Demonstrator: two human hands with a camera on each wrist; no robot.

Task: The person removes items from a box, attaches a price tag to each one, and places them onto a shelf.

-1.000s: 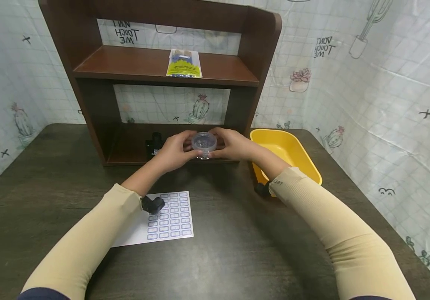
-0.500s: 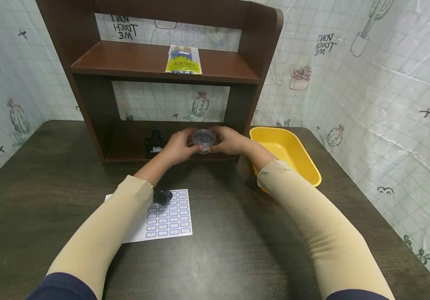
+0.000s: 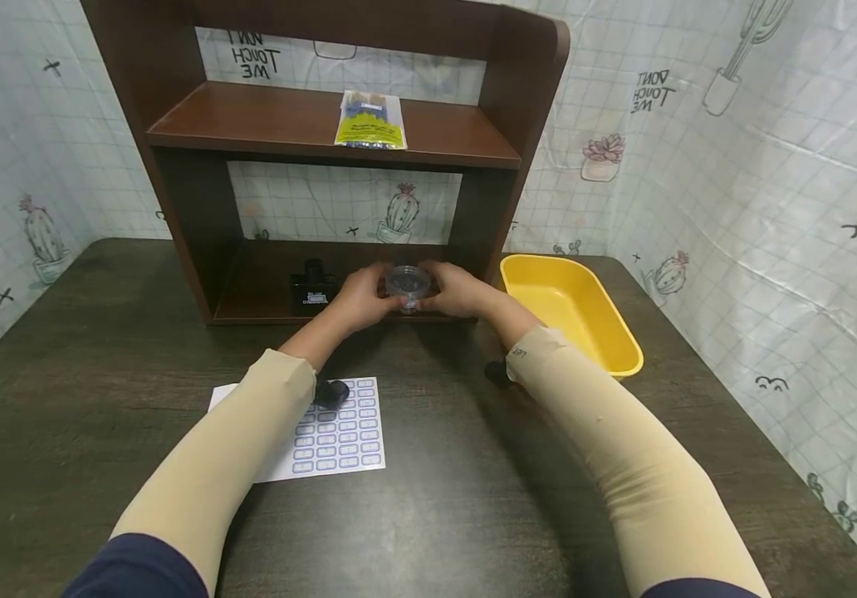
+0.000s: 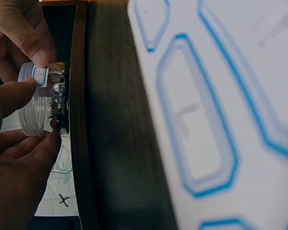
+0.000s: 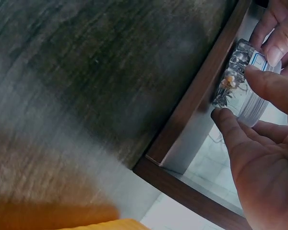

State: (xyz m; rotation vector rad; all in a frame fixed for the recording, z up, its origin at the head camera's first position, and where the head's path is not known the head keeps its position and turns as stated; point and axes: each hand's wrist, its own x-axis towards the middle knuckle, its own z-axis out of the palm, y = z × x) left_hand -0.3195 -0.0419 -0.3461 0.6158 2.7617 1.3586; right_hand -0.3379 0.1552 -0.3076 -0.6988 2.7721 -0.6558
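Observation:
A small round clear jar (image 3: 408, 283) with a clear screw lid sits at the front of the shelf unit's lower board. Small shiny bits fill its bottom part; their kind I cannot tell. A white label (image 4: 40, 75) with a blue border is on its side. My left hand (image 3: 361, 297) grips the jar from the left, thumb at the label and fingers round the far side. From the right, my right hand (image 3: 462, 291) holds it the same way, its thumb (image 5: 266, 86) near the label too. In both wrist views the jar's base is at the board, touching or nearly so.
Left of the jar, a black ink bottle (image 3: 313, 286) stands on the lower board (image 3: 249, 291). A packet (image 3: 371, 120) lies on the upper shelf. A yellow tray (image 3: 574, 307) is at the right. A label sheet (image 3: 339, 436) lies under the left forearm.
Both hands have moved the jar a little forward and down, onto or just over the lower board. The forearms have come closer together, and the ink bottle shows more.

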